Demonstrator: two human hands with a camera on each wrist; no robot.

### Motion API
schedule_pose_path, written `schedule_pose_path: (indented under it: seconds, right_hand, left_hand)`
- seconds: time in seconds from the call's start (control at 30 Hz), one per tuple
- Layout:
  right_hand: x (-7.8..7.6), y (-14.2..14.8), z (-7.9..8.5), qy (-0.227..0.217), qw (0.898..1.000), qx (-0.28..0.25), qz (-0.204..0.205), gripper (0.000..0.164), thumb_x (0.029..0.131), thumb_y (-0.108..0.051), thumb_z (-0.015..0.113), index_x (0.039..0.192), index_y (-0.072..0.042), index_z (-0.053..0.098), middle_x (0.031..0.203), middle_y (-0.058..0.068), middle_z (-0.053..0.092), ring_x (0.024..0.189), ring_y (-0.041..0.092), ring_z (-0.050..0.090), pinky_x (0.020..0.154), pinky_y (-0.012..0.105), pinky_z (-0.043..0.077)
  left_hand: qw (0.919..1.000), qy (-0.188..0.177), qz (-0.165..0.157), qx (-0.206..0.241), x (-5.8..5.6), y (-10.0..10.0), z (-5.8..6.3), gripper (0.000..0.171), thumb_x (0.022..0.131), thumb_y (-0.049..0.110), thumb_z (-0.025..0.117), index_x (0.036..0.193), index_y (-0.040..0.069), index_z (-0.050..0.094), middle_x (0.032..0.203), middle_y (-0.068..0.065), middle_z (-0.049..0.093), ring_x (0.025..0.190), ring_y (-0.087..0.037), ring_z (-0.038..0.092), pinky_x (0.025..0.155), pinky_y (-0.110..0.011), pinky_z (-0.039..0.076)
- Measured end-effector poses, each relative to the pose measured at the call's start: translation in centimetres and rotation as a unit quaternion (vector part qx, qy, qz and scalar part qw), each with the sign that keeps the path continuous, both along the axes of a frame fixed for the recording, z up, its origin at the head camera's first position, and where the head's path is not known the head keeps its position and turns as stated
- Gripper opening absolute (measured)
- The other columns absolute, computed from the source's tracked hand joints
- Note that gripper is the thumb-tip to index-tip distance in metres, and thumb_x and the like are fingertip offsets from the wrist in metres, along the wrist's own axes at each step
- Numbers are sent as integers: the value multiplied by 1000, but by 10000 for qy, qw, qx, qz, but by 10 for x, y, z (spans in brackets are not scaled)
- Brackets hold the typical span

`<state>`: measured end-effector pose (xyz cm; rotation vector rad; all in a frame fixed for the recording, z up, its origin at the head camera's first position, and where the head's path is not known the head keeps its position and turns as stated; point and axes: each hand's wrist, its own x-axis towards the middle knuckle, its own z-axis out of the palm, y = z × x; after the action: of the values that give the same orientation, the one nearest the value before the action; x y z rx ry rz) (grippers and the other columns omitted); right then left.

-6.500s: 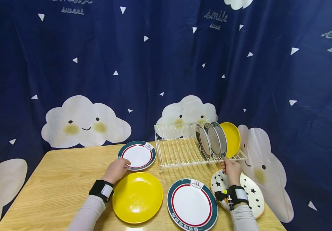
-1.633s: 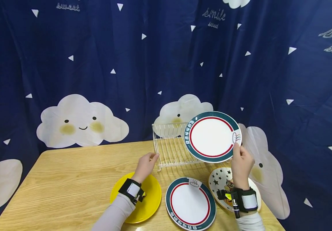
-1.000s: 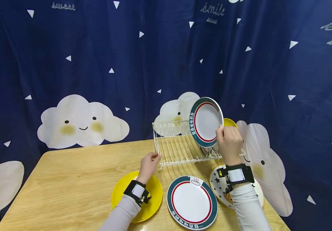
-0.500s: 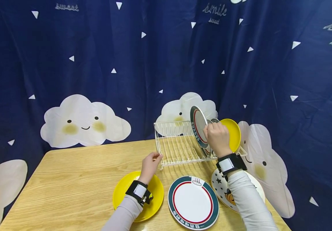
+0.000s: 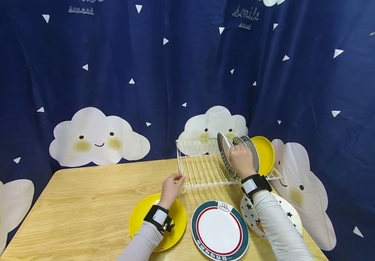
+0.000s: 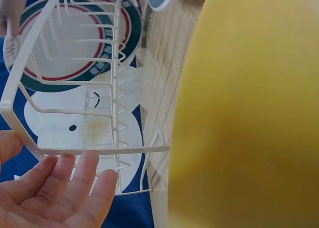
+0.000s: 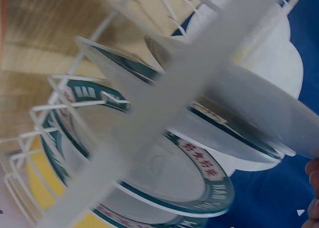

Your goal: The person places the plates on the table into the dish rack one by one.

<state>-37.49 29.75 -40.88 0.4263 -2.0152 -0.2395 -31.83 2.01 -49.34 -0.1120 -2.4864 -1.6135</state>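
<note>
My right hand (image 5: 241, 159) grips the rim of a white plate with a green and red border (image 5: 224, 154). The plate stands tilted among the wires of a white dish rack (image 5: 207, 185), left of the other racked plates. In the right wrist view its pale underside (image 7: 264, 106) runs up to my fingers (image 7: 314, 180). My left hand (image 5: 170, 189) holds the rack's left end; the left wrist view has the fingertips (image 6: 89, 158) against the end wire (image 6: 127, 150), thumb on the other side. Whether the plate's lower edge sits fully in a slot is hidden.
Several grey-backed plates (image 5: 252, 150) and a yellow plate (image 5: 266, 156) stand at the rack's right. On the wooden table (image 5: 86, 203) lie a yellow plate (image 5: 178, 226) under my left forearm, a green-rimmed plate (image 5: 220, 232), and a star-patterned plate (image 5: 287, 214) partly under my right forearm.
The green-rimmed plate at the back left has left the table. My right hand raised one over the rack, turned it on edge and lowered it in. My left hand moved right to the rack.
</note>
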Motion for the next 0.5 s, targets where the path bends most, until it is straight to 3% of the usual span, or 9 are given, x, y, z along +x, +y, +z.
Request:
schedule_pose_path:
  seconds: [0.33,0.5]
  right_hand:
    - [6,7,-21,-355,9988,-260,-198,27,80,-11,70,61,4,58,57,18,56,53,35,52,43,44,40]
    - [11,1,-26,-980,9922,-582,-498,27,84,-14,66,66,5,61,63,20,60,59,38,57,45,49,45]
  left_hand:
    - [9999,-119,-16,85,1,2,-1,36,96,34,60,116,4,68,106,-11,71,92,-22,66,81,-36,57]
    - [9999,-98,41,108,0,1,-2,36,96,34,60,116,4,68,105,-11,71,91,-22,65,81,-37,57]
